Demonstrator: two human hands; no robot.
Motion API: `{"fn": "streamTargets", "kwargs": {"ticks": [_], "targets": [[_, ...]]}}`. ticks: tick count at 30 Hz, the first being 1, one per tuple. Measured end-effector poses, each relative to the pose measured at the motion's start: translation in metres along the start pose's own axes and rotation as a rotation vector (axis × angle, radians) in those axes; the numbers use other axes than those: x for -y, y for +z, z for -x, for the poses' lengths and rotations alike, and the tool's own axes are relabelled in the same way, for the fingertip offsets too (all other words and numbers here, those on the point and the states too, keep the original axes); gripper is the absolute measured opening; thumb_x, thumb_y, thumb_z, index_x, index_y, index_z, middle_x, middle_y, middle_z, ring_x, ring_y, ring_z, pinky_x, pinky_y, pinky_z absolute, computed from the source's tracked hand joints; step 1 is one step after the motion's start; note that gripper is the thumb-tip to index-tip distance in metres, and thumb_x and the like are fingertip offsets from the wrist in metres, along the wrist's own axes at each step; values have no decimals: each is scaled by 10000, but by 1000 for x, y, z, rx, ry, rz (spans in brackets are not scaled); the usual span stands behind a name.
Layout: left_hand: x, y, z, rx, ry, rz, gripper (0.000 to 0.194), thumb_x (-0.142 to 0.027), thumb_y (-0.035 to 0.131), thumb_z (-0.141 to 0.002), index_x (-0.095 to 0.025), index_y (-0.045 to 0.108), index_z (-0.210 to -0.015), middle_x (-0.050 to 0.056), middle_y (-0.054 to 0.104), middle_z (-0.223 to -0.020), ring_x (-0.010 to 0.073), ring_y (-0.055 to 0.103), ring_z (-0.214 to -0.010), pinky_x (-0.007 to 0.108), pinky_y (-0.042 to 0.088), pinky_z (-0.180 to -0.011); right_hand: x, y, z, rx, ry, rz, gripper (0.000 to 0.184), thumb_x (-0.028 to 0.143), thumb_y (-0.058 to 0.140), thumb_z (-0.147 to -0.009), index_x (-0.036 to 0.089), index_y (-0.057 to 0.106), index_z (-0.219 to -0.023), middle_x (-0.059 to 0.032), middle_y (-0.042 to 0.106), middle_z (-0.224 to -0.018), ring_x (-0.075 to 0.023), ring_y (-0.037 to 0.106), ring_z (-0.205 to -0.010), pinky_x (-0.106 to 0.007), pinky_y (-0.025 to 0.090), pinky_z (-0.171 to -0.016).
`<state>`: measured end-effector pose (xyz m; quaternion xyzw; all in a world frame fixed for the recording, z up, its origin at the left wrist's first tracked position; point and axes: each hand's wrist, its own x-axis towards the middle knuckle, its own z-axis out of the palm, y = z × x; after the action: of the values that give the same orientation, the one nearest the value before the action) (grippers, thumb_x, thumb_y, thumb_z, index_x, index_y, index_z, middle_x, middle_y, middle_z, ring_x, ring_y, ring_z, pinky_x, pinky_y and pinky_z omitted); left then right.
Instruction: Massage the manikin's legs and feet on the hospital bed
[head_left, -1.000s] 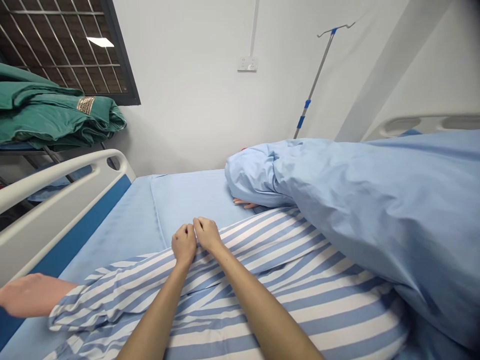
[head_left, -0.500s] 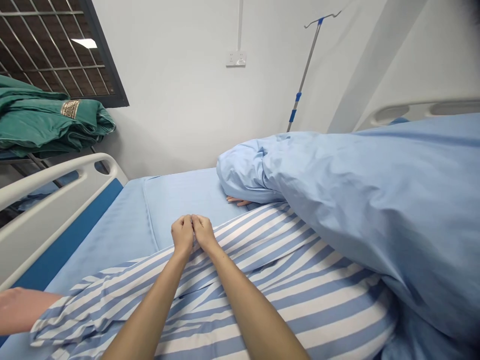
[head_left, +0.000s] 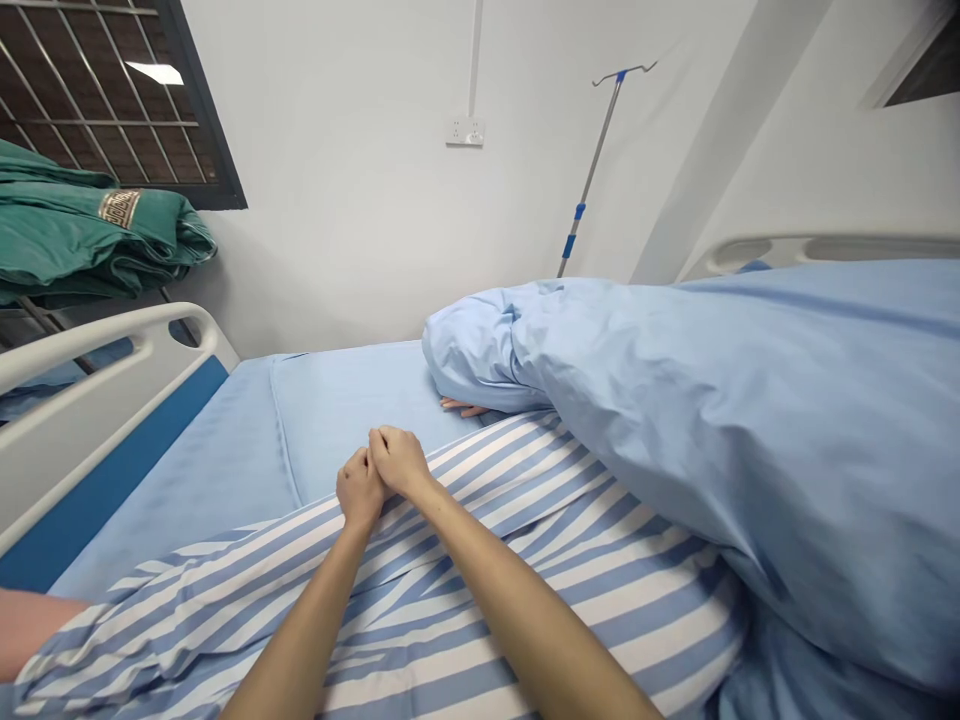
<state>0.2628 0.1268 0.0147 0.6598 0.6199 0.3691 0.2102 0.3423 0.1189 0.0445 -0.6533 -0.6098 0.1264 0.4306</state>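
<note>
Striped blue-and-white trousers (head_left: 480, 620) cover the legs of a figure lying on the bed, with the bare pinkish lower leg (head_left: 34, 630) showing at the left. Over the far leg, at the trousers' far edge, both my hands are closed and touch each other. My left hand (head_left: 360, 487) has its fingers curled under. Against it and slightly higher sits my right hand (head_left: 399, 462), also curled. What lies inside either hand, if anything, is hidden. The figure's fingertips (head_left: 465, 408) peek from beneath the light blue quilt (head_left: 637, 370).
A bed end board (head_left: 112, 420) stands at the left, another (head_left: 825, 245) at the far right. Light blue sheet (head_left: 345, 390) covers the mattress. Behind are an IV pole (head_left: 596, 160), a wall socket (head_left: 465, 131) and folded green cloth (head_left: 90, 230).
My right hand has shifted left and now partly overlaps my left hand, which sits a bit lower. The view has shifted slightly.
</note>
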Motion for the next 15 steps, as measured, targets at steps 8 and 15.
{"fn": "streamTargets", "kwargs": {"ticks": [8,15], "targets": [[-4,3,3,-53,54,-54,344,-348,322,-813,-192,385,-514,-22,459,-517,106,366,-538,236,240,-542,-28,-8,8,59,2,117,370,333,340,-899,189,591,-668,-9,591,-628,-116,457,-587,-238,245,-563],[-11,0,-2,24,62,-53,342,-356,359,-782,-194,390,-482,-34,403,-479,106,360,-517,235,241,-514,-34,-10,4,-52,16,-252,397,340,333,-876,184,465,-536,39,437,-503,-98,374,-518,-228,244,-514]]}}
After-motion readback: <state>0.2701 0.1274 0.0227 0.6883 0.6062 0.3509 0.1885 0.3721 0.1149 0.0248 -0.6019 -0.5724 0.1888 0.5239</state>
